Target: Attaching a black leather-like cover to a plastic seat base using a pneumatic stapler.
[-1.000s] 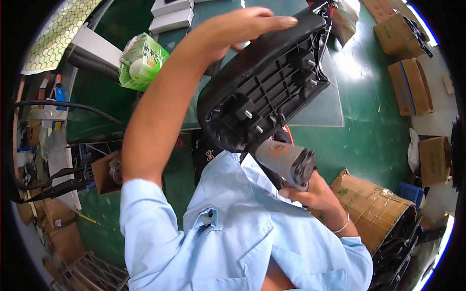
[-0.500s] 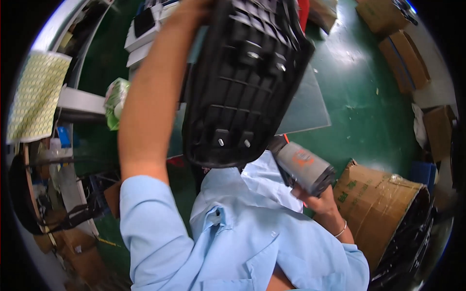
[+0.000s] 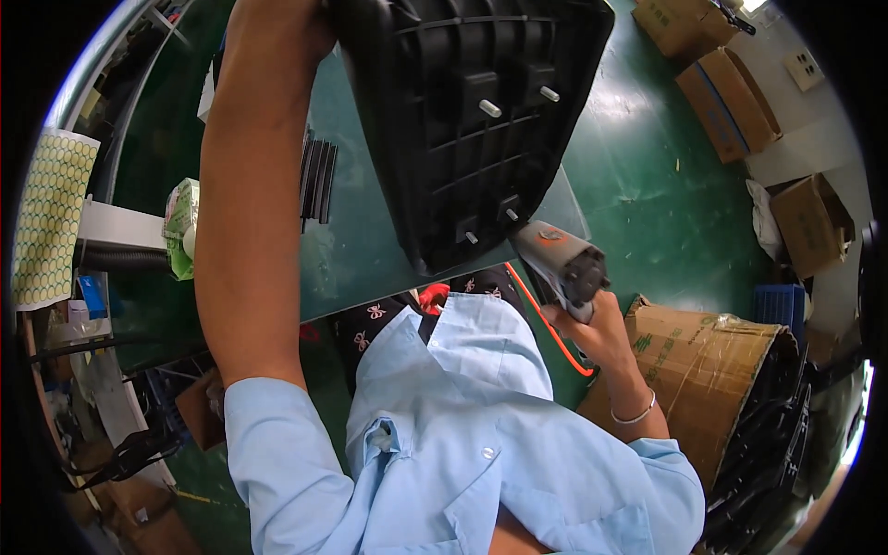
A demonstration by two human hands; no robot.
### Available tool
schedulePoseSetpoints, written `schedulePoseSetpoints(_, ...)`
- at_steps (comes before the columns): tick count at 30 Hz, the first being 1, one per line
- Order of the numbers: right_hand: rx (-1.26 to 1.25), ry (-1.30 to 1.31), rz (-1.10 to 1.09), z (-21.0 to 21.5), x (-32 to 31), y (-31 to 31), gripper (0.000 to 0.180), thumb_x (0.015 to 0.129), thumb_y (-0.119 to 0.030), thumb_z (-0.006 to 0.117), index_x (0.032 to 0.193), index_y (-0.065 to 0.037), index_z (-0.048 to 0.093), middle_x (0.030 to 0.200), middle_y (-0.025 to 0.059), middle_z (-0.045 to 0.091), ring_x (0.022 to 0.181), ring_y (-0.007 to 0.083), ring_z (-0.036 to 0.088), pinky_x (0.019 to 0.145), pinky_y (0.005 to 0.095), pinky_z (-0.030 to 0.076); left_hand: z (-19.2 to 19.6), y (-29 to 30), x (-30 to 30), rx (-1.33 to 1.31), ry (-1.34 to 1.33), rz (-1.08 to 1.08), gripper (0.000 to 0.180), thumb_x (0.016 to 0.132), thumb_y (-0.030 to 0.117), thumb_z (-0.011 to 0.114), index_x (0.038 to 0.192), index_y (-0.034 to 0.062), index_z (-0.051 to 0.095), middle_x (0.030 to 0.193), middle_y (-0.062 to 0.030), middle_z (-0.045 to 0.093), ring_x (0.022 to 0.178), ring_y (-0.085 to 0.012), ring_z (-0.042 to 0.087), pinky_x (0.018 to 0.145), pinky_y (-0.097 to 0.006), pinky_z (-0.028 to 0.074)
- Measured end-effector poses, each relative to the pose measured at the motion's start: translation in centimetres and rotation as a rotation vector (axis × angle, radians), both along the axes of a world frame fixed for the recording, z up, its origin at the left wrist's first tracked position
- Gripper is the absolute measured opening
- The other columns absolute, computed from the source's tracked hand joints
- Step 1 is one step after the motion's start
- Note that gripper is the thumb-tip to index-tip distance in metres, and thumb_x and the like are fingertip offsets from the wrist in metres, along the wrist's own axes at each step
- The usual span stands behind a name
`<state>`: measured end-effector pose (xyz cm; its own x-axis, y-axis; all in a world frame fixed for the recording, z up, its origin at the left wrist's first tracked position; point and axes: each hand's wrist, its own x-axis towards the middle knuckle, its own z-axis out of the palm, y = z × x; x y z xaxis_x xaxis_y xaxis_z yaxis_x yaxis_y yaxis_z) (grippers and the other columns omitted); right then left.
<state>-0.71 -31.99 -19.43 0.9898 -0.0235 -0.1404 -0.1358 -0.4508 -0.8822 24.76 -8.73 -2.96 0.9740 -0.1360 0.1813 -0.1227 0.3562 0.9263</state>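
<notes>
A black ribbed plastic shell (image 3: 462,157) is tilted up over the table in front of me, with several silver threaded studs sticking out of its face. At the top edge of the picture my left hand (image 3: 310,23) grips the shell's upper left side; its fingertips are hidden. My right hand (image 3: 601,328) is wrapped round the handle of a grey pistol-shaped power tool (image 3: 560,264) with a dark rear cap. The tool's front end points at the shell's lower right edge, close to a stud (image 3: 511,215). Whether the two touch, I cannot tell.
The shell is above a grey-green table (image 3: 347,250) bearing dark strips (image 3: 318,180). An orange hose (image 3: 555,342) hangs below the tool. A large cardboard box (image 3: 694,370) stands at the right, with black parts (image 3: 763,462) beside it. More cartons (image 3: 731,102) line the far right wall.
The shell has shifted upward and turned, so its lower studs sit higher. My right hand has moved the tool up and left, nearer the shell. More tabletop shows now.
</notes>
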Motion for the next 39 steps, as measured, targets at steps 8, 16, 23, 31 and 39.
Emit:
schedulePoseSetpoints(8,0.17,0.166,-0.041,0.7,0.4,-0.1,0.037,0.078,-0.024,0.073,0.103,0.0,0.06,0.071,0.0022,0.059,0.059,0.0118,0.052,0.055,0.0264,0.043,0.9,-2.1,-2.8,0.097,-0.102,0.206,0.005,0.077,0.01,0.055,0.077,0.0049,0.053,0.065,-0.0016,0.049,0.053,-0.0135,0.051,0.047,-0.027,0.041)
schedulePoseSetpoints(16,0.188,0.175,-0.015,0.8,0.4,1.7,0.032,0.077,-0.023,0.073,0.094,0.0,0.058,0.067,0.002,0.057,0.055,0.0099,0.052,0.051,0.0249,0.042,0.5,0.8,-3.3,0.026,-0.104,0.248,0.007,0.076,0.009,0.055,0.08,0.0038,0.051,0.067,-0.0027,0.051,0.05,-0.0148,0.052,0.047,-0.026,0.044)
schedulePoseSetpoints(23,0.395,0.348,0.055,0.2,-0.2,3.2,0.034,0.078,-0.024,0.072,0.099,-0.001,0.058,0.065,0.0014,0.053,0.054,0.0092,0.05,0.05,0.0242,0.04,-3.3,5.8,-4.4,0.513,-0.546,0.425,0.032,0.085,0.027,0.059,0.109,0.0053,0.063,0.106,-0.0074,0.063,0.097,-0.0162,0.059,0.085,-0.027,0.043)
schedulePoseSetpoints(31,0.784,0.405,0.089,-0.3,-1.1,4.2,0.021,0.082,-0.016,0.065,0.094,-0.001,0.056,0.062,0.0014,0.052,0.052,0.0096,0.051,0.049,0.0245,0.04,-3.6,7.2,-6.5,-0.07,-0.227,0.456,0.018,0.081,0.015,0.06,0.091,0.0,0.061,0.088,-0.0066,0.061,0.078,-0.0161,0.061,0.071,-0.026,0.05)
schedulePoseSetpoints(39,0.894,0.295,-0.079,-0.2,-1.5,2.3,0.03,0.082,-0.016,0.062,0.105,0.002,0.053,0.064,0.003,0.051,0.05,0.011,0.051,0.048,0.0246,0.042,-4.6,4.9,-9.8,-0.381,0.002,0.449,0.03,0.081,0.018,0.058,0.103,-0.0029,0.059,0.105,-0.0125,0.062,0.094,-0.0234,0.062,0.085,-0.034,0.051)
